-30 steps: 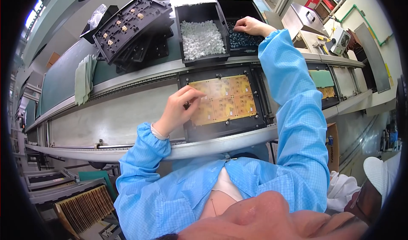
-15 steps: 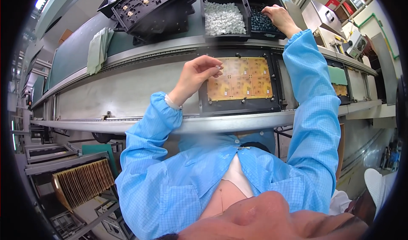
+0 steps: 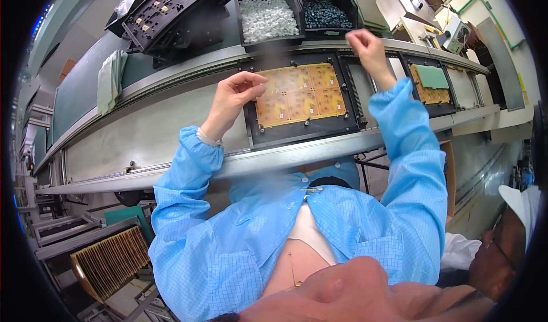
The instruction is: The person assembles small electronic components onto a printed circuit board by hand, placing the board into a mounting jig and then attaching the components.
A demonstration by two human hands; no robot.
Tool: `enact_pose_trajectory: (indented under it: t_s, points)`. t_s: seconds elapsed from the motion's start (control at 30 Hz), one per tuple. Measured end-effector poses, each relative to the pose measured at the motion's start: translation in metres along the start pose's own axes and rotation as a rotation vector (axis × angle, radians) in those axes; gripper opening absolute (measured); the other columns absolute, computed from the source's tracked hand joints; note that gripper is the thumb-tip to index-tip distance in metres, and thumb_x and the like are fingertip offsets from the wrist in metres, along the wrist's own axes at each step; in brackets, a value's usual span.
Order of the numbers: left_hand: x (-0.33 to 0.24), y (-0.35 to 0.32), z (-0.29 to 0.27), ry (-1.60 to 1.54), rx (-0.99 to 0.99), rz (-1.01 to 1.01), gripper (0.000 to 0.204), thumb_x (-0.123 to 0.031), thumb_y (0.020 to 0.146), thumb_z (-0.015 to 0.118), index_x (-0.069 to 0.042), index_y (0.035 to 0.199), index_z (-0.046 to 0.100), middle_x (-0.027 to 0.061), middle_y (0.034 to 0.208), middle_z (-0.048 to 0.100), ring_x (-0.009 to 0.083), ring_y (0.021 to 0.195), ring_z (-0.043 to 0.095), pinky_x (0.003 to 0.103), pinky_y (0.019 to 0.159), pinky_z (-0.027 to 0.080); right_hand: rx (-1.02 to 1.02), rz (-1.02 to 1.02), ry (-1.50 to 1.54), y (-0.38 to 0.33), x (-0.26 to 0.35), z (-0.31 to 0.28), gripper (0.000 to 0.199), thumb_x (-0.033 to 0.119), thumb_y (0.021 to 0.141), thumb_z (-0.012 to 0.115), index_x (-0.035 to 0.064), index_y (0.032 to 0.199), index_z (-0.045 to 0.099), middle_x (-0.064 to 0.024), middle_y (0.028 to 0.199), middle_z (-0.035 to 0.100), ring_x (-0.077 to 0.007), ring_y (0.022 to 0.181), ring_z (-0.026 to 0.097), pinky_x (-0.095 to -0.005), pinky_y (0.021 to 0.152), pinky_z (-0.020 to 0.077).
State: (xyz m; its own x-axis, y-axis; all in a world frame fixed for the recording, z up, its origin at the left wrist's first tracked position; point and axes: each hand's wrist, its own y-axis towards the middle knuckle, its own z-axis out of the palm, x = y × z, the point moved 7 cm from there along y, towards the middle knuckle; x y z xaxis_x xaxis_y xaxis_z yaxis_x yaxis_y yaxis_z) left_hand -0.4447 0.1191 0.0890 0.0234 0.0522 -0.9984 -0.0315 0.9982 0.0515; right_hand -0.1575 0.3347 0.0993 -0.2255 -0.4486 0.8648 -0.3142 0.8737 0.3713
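Observation:
My left hand hovers at the left edge of a yellow circuit board panel, thumb and fingertips pinched together. Whatever sits in that pinch is too small to make out. The panel lies in a black carrier frame with small clamps around its rim. My right hand is in the air just in front of the bin of dark parts, fingers curled closed; what they hold is hidden. Small dark blue parts fill the right bin, and small white parts fill the one beside it.
Metal conveyor rails run across in front of me. At right, another carrier holds a board with a green piece on it. Black trays and a pale green cloth lie far left. A person in a white cap is at lower right.
My right hand has come out of the dark-parts bin toward me. My left hand stays pinched by the panel; the small white piece seen at its fingertips no longer shows clearly. The view has shifted.

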Motion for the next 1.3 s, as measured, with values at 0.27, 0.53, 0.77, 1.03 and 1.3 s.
enact_pose_trajectory:
  t_s: [0.27, 0.53, 0.77, 1.03, 1.3]
  points:
    - [-0.001, 0.004, 0.008, 0.021, 0.037, -0.037, 0.012, -0.004, 0.093, 0.067, 0.000, 0.104, 0.063, 0.0058, 0.096, 0.070, 0.0115, 0.087, 0.068, 0.025, 0.080, 0.055, -0.200, 0.634, 0.921, -0.088, -0.118, 0.032, 0.013, 0.017, 0.093, 0.071, 0.0079, 0.101, 0.066, 0.0006, 0.083, 0.064, -0.0093, 0.073, 0.058, -0.0224, 0.070, 0.0501]
    - [-0.022, 0.026, 0.020, 0.157, 0.143, -0.080, 0.010, -0.001, 0.094, 0.063, 0.003, 0.102, 0.060, 0.0083, 0.095, 0.070, 0.0151, 0.089, 0.070, 0.026, 0.080, 0.057, -0.053, 0.619, 1.008, -0.090, -0.079, 0.085, 0.013, 0.018, 0.094, 0.070, 0.0082, 0.102, 0.065, -0.0004, 0.087, 0.064, -0.0108, 0.079, 0.059, -0.0250, 0.074, 0.0501]
    - [-0.028, 0.065, 0.029, 0.695, 0.056, 0.087, 0.015, -0.010, 0.085, 0.071, -0.001, 0.096, 0.070, 0.0033, 0.081, 0.070, 0.0085, 0.077, 0.066, 0.025, 0.072, 0.054, 0.164, 0.621, 0.995, -0.093, -0.023, 0.133, 0.020, 0.022, 0.096, 0.067, 0.0053, 0.106, 0.063, -0.0033, 0.091, 0.065, -0.0119, 0.084, 0.061, -0.0265, 0.081, 0.0523]
    - [-0.018, 0.083, 0.034, 1.089, -0.017, 0.257, 0.022, -0.021, 0.081, 0.073, -0.006, 0.097, 0.074, 0.0103, 0.086, 0.070, 0.0267, 0.083, 0.067, 0.037, 0.076, 0.053, 0.057, 0.565, 0.921, -0.082, -0.026, 0.108, 0.020, 0.021, 0.096, 0.068, 0.0044, 0.107, 0.064, -0.0034, 0.091, 0.066, -0.0114, 0.079, 0.062, -0.0250, 0.076, 0.0525]
    - [-0.011, 0.078, 0.030, 1.054, -0.124, 0.199, 0.011, -0.020, 0.077, 0.074, -0.014, 0.086, 0.076, 0.0066, 0.091, 0.065, 0.0251, 0.092, 0.064, 0.038, 0.080, 0.051, 0.115, 0.522, 0.838, -0.080, -0.005, 0.107, 0.018, 0.020, 0.096, 0.067, 0.0048, 0.105, 0.065, -0.0019, 0.089, 0.065, -0.0091, 0.077, 0.059, -0.0239, 0.073, 0.0507]
